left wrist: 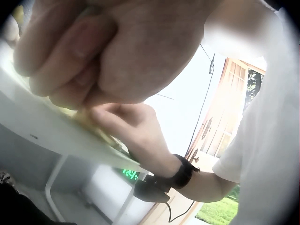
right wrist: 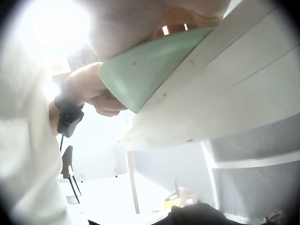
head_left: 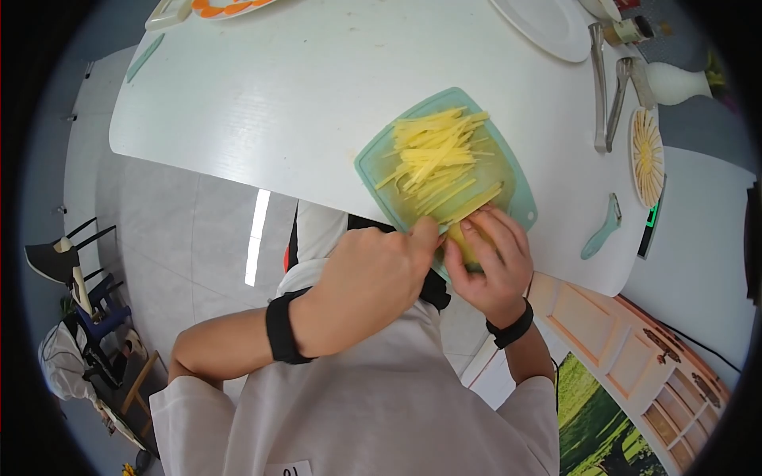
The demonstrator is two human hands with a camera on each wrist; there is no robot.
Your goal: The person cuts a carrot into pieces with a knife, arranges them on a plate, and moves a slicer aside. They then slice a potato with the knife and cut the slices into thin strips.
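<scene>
In the head view, a pale green cutting board (head_left: 520, 202) lies at the table's near edge, bearing a pile of yellow potato strips (head_left: 440, 151). My left hand (head_left: 365, 274) is curled in a fist at the board's near side and grips what looks like a knife, almost wholly hidden by the fingers. Right beside it, my right hand (head_left: 496, 262) holds a yellow potato piece (head_left: 460, 244) down, thumb on one side and bent fingers on the other. Cut slices lie just beyond those fingertips. The right wrist view shows the board's corner (right wrist: 145, 65) jutting past the table edge.
A green-handled peeler (head_left: 605, 230), a dish of fanned sticks (head_left: 647, 159) and metal tongs (head_left: 607, 99) lie on the right. Behind stand a white plate (head_left: 548, 28) and a plate of orange slices (head_left: 230, 9). A slim green item (head_left: 145, 58) lies far left.
</scene>
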